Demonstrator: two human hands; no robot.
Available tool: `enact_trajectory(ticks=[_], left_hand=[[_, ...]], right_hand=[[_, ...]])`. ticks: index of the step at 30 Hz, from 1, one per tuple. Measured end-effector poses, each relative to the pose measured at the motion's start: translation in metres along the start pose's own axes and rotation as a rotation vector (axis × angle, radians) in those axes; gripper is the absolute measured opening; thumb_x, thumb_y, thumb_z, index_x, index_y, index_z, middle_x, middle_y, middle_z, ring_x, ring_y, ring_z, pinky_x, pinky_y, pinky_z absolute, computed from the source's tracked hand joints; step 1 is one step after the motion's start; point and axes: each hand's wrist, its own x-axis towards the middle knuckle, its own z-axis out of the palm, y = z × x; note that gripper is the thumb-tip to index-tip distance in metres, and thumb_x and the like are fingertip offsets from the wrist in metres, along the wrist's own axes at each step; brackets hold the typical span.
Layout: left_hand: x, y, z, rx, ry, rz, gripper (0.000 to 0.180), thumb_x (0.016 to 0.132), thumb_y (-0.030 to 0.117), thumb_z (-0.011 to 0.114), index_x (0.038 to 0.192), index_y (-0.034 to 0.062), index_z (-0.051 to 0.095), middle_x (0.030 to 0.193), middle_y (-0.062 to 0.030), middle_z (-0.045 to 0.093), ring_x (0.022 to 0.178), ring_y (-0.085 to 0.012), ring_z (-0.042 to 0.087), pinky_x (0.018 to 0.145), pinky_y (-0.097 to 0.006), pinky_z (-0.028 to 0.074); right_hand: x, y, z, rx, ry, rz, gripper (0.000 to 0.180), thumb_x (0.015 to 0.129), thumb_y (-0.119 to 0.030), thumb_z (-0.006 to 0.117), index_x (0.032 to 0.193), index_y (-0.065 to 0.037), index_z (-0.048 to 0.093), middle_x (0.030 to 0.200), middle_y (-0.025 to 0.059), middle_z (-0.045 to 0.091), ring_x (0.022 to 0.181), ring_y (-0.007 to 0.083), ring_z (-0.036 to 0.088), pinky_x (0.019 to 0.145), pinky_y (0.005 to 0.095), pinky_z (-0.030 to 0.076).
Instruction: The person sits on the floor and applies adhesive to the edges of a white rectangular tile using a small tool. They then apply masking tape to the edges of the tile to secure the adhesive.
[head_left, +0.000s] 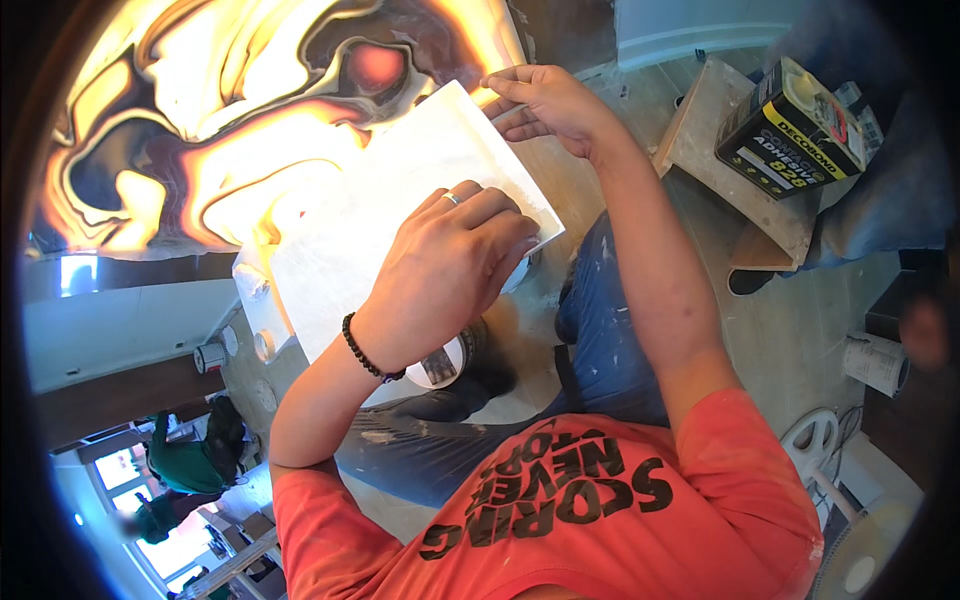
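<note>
Overlying the flat white rectangular panel (340,225), which lies beside a glowing yellow-and-black marbled surface (240,130), the bare left hand (450,250) has bent fingers, any grip there being indeterminable, while the bare right hand (555,112), fingers loosely parted, is positioned at the white panel's far right corner.

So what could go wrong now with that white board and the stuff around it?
The flat white board could get bumped crooked, because the right hand is so close to its edge. The silver ring on the left hand might scratch the board if it rubs against it. And the black-and-yellow rectangular can on the pale wooden stand could perhaps tip over if somebody knocks the stand.
</note>
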Motion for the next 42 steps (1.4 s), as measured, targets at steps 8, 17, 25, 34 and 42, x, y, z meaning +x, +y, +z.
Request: enact_trajectory(ticks=[8,17,25,34,42], left_hand=[[0.014,0.007,-0.004,0.073,-0.077,0.033,0.014,0.083,0.010,0.079,0.097,0.0087,0.076,0.090,-0.0047,0.069,0.082,-0.0258,0.067,0.077,-0.037,0.055],[0.019,0.005,-0.008,0.032,-0.126,0.032,0.018,0.080,0.007,0.079,0.097,0.0081,0.077,0.092,-0.0049,0.070,0.083,-0.0258,0.068,0.078,-0.037,0.056],[0.018,0.010,-0.008,0.123,-0.144,0.037,0.015,0.082,0.007,0.077,0.097,0.0085,0.076,0.094,-0.0049,0.071,0.085,-0.0258,0.069,0.079,-0.037,0.056],[0.011,0.011,0.002,0.146,-0.057,0.051,0.013,0.084,0.008,0.076,0.097,0.0083,0.074,0.095,-0.0052,0.071,0.087,-0.0254,0.069,0.080,-0.037,0.056],[0.010,0.003,0.001,0.085,-0.066,0.068,0.014,0.084,0.009,0.076,0.098,0.0079,0.073,0.094,-0.0061,0.070,0.086,-0.0270,0.069,0.080,-0.039,0.056]], right_hand=[[-0.003,-0.006,-0.002,0.026,-0.051,-0.012,0.039,0.104,-0.035,0.064,0.125,-0.002,0.063,0.107,0.0144,0.074,0.093,0.0195,0.074,0.084,0.0325,0.061],[-0.006,-0.007,-0.001,0.071,-0.054,-0.027,0.039,0.105,-0.033,0.063,0.124,0.001,0.062,0.107,0.0178,0.074,0.095,0.0227,0.074,0.085,0.0345,0.062],[-0.009,-0.006,-0.001,0.115,-0.056,-0.022,0.041,0.105,-0.033,0.063,0.127,0.002,0.060,0.110,0.0188,0.073,0.095,0.0228,0.075,0.086,0.0338,0.062],[-0.012,-0.004,-0.001,0.128,-0.058,-0.049,0.048,0.102,-0.039,0.066,0.126,0.002,0.059,0.110,0.0188,0.073,0.093,0.0218,0.075,0.085,0.0324,0.063],[-0.008,-0.002,-0.004,0.141,-0.081,-0.060,0.050,0.100,-0.041,0.069,0.124,0.001,0.058,0.109,0.0197,0.072,0.093,0.0233,0.076,0.086,0.0329,0.064]])
